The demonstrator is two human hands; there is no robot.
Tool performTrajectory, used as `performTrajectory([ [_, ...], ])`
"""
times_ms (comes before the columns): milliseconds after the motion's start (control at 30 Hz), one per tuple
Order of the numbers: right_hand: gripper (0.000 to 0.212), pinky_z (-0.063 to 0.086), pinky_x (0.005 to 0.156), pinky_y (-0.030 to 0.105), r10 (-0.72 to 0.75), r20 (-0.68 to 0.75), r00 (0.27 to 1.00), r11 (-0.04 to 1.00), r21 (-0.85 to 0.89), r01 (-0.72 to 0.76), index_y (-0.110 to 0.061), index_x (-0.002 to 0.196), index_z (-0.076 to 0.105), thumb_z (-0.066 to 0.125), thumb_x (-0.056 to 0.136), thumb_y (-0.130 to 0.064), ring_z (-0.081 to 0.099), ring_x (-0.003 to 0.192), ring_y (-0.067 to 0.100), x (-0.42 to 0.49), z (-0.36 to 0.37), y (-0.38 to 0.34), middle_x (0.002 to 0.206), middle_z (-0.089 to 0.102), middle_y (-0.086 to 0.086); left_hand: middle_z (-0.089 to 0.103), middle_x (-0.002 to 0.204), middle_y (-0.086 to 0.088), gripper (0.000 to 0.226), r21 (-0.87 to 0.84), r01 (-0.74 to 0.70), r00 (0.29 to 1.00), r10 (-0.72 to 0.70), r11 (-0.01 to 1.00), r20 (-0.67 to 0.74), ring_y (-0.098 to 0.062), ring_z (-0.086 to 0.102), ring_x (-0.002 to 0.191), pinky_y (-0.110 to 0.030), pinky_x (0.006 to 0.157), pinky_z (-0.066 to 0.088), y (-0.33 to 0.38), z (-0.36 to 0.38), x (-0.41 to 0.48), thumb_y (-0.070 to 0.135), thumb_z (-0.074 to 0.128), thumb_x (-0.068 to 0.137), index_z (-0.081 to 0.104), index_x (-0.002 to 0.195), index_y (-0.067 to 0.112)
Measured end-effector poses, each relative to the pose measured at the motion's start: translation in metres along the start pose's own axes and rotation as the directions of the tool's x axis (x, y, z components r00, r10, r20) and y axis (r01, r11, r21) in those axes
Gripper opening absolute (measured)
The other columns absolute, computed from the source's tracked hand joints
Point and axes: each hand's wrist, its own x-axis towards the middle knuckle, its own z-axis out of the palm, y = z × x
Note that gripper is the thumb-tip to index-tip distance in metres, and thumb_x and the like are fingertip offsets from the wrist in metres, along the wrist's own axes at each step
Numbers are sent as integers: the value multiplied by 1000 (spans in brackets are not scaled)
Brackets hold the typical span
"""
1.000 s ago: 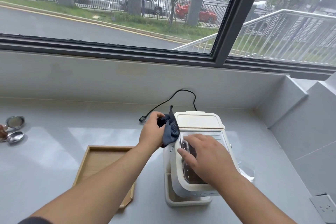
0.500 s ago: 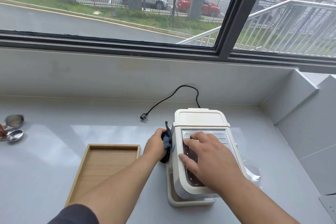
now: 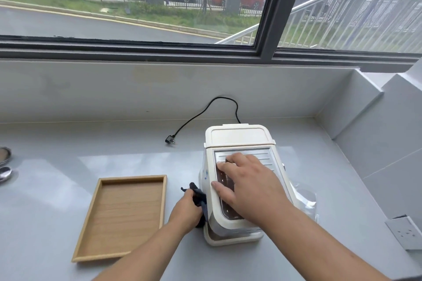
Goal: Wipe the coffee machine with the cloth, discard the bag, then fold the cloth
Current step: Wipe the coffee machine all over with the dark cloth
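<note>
The machine, white, stands on the grey counter, its front end toward the person. The right hand lies flat on the machine's top panel, fingers spread and nearly straight, pressing down and gripping nothing. The left hand is at the machine's left side, low down, with its fingers curled round the dark blue cloth. It holds the cloth bunched against the machine's side wall, and a corner of cloth sticks up above the knuckles.

The bag, clear plastic, lies on the counter just right of the machine, partly hidden behind the right forearm; whether it touches the machine cannot be told.

A wooden tray lies left of the machine, near the left hand but apart from it. A black cord loops from behind the machine out to its left, ending in a plug that lies loose on the counter. Far left of the machine, at the frame's edge, sit two metal items, cut off and hard to identify. To the machine's right, near the front, a white socket plate sits on the counter. A window runs behind the machine, above the wall.
</note>
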Motion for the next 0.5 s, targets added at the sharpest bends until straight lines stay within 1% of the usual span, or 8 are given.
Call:
performTrajectory([
  [67, 49, 45, 99, 33, 3, -5, 1000, 1000, 0, -3, -33, 128, 65, 47, 95, -64, 53, 119, 20, -1, 1, -1, 129, 60, -8, 72, 103, 8, 22, -44, 4, 1000, -3, 999, 24, -16, 69, 94, -36, 80, 58, -4, 5, -11, 30, 65, 90, 55, 110, 29],
  [133, 49, 45, 100, 34, -5, -18, 1000, 1000, -6, 5, -30, 128, 65, 48, 96, -63, 53, 118, 21, -1, 2, 0, 129, 61, -5, 71, 98, 9, 20, -54, 3, 1000, -1, 999, 29, -12, 68, 87, -31, 67, 51, -10, 11, -19, 31, 66, 87, 54, 102, 30],
  [267, 50, 44, 100, 34, -28, -52, 998, 999, -23, 27, -26, 125, 66, 46, 97, -61, 53, 114, 22, -2, 6, 1, 126, 62, -3, 64, 81, 7, 19, -46, 25, 1000, -24, 999, 16, -12, 58, 69, -28, 54, 39, -20, 22, -31, 25, 68, 83, 50, 90, 22],
  [333, 49, 45, 101, 35, -39, -62, 997, 999, -17, 38, -25, 125, 66, 47, 97, -60, 54, 115, 23, -2, 9, 2, 125, 62, -1, 63, 75, 5, 22, -70, 47, 999, -46, 996, 13, -14, 53, 63, -28, 52, 37, -23, 26, -37, 22, 70, 81, 48, 87, 18],
  [400, 46, 45, 103, 36, -47, -73, 996, 999, 1, 48, -24, 125, 67, 48, 99, -56, 54, 117, 23, -2, 10, 3, 125, 62, 0, 62, 72, 3, 24, -110, 78, 997, -79, 991, 4, -16, 51, 62, -30, 54, 37, -26, 31, -44, 18, 71, 78, 48, 85, 16],
  [500, 30, 40, 100, 29, -63, -151, 986, 997, 36, 69, -21, 114, 71, 53, 100, -40, 55, 116, 22, -10, 8, 5, 121, 66, 0, 56, 69, 3, 35, -178, 129, 991, -132, 976, -7, -17, 49, 63, -33, 58, 35, -31, 41, -61, 22, 78, 76, 44, 78, 17],
])
